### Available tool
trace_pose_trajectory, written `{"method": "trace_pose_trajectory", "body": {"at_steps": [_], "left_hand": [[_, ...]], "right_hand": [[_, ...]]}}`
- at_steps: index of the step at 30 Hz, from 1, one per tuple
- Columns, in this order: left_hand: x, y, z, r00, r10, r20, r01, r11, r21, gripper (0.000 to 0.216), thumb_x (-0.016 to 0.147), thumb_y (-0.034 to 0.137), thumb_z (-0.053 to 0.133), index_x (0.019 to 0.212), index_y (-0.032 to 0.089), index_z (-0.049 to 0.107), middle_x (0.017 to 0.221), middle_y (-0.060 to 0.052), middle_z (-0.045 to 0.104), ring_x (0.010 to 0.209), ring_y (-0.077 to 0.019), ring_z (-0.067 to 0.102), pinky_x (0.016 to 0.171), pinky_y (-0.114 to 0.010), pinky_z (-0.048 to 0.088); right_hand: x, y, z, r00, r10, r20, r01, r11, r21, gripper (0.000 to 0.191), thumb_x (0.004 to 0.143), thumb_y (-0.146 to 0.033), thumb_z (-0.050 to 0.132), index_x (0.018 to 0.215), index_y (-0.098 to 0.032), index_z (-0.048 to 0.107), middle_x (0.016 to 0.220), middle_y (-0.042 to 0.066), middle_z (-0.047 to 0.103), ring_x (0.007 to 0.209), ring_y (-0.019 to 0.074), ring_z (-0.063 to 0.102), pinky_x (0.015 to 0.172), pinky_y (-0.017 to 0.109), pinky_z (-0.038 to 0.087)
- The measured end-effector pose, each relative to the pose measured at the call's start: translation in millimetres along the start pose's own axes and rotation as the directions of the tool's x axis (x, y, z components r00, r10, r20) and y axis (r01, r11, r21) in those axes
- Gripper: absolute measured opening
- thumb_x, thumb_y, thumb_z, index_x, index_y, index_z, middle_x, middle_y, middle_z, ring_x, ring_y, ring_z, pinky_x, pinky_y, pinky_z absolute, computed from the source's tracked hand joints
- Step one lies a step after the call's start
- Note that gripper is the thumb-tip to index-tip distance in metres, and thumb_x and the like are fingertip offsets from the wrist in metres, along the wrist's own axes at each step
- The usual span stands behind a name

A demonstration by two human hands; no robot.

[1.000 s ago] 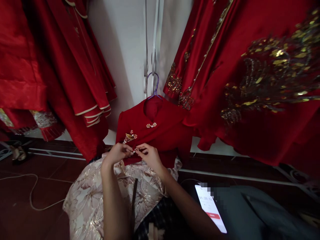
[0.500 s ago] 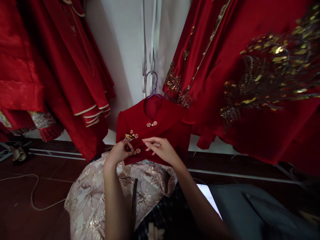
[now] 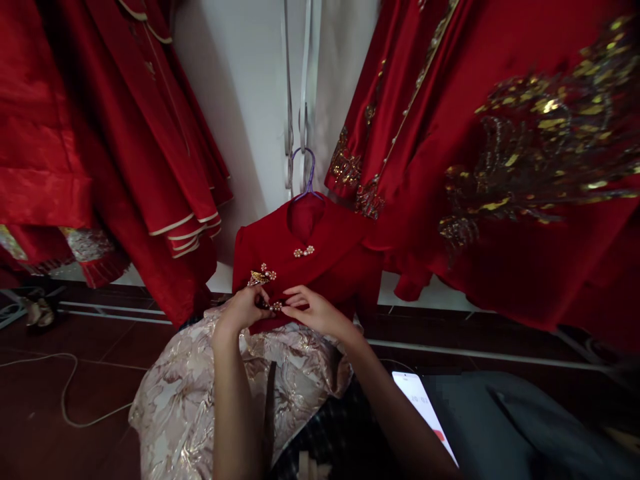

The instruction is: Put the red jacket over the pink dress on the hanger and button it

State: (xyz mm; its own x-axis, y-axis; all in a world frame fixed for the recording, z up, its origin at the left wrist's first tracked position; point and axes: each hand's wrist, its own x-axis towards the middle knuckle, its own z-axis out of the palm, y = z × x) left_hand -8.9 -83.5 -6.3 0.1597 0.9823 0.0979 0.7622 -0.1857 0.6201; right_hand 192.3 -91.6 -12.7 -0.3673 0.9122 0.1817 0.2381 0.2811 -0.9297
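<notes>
A red jacket hangs on a purple hanger in front of me, its lower part meeting the pale floral brocade on my lap. Flower-shaped pearl clasps sit on its front: one clasp near the collar, another clasp beside a gold fan-shaped ornament, and a lower clasp. My left hand is closed, thumb and fingers pinching the left end of the lower clasp, which they partly hide. At its right end, my right hand has thumb and fingers apart, the thumb tip touching or nearly touching the clasp.
Red garments hang at left, and red gold-sequined garments at right. A lit phone lies on a dark grey surface to the right. On the floor are a white cable and shoes.
My right hand has come down and left to the lower clasp, its thumb and fingers spreading. My left hand has shifted slightly right, its fingers closing over the clasp's left end.
</notes>
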Motion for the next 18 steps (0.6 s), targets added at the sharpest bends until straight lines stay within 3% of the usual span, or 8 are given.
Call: {"method": "trace_pose_trajectory", "body": {"at_steps": [3, 6, 18], "left_hand": [[0.5, 0.3, 0.4, 1.000, -0.014, 0.021, 0.014, 1.000, -0.012, 0.027, 0.055, 0.035, 0.072, 0.075, 0.017, 0.065, 0.063, 0.002, 0.054, 0.058, -0.0110, 0.047, 0.054, -0.021, 0.032], [0.9, -1.7, 0.7, 0.999, -0.016, 0.031, 0.017, 1.000, -0.024, 0.023, 0.058, 0.032, 0.069, 0.075, 0.017, 0.066, 0.063, 0.001, 0.058, 0.058, -0.0113, 0.049, 0.053, -0.021, 0.032], [0.0, -5.7, -2.7, 0.997, -0.063, 0.034, 0.064, 0.997, -0.051, 0.020, 0.061, 0.034, 0.068, 0.072, 0.017, 0.068, 0.067, -0.002, 0.066, 0.062, -0.0148, 0.058, 0.059, -0.024, 0.040]], "right_hand": [[0.7, 4.3, 11.1, 0.999, 0.045, -0.001, -0.045, 0.998, 0.045, 0.025, 0.074, -0.028, 0.066, 0.091, -0.017, 0.052, 0.096, 0.007, 0.063, 0.088, 0.0155, 0.064, 0.080, 0.033, 0.052], [0.7, 3.5, 17.3, 0.998, 0.061, 0.030, -0.063, 0.996, 0.061, 0.025, 0.073, -0.025, 0.066, 0.091, -0.017, 0.051, 0.098, 0.007, 0.062, 0.089, 0.0155, 0.063, 0.080, 0.033, 0.052], [1.6, 3.5, 16.7, 0.997, 0.036, 0.065, -0.042, 0.994, 0.100, 0.021, 0.073, -0.026, 0.066, 0.089, -0.018, 0.054, 0.094, 0.005, 0.065, 0.091, 0.0148, 0.064, 0.088, 0.033, 0.050]]}}
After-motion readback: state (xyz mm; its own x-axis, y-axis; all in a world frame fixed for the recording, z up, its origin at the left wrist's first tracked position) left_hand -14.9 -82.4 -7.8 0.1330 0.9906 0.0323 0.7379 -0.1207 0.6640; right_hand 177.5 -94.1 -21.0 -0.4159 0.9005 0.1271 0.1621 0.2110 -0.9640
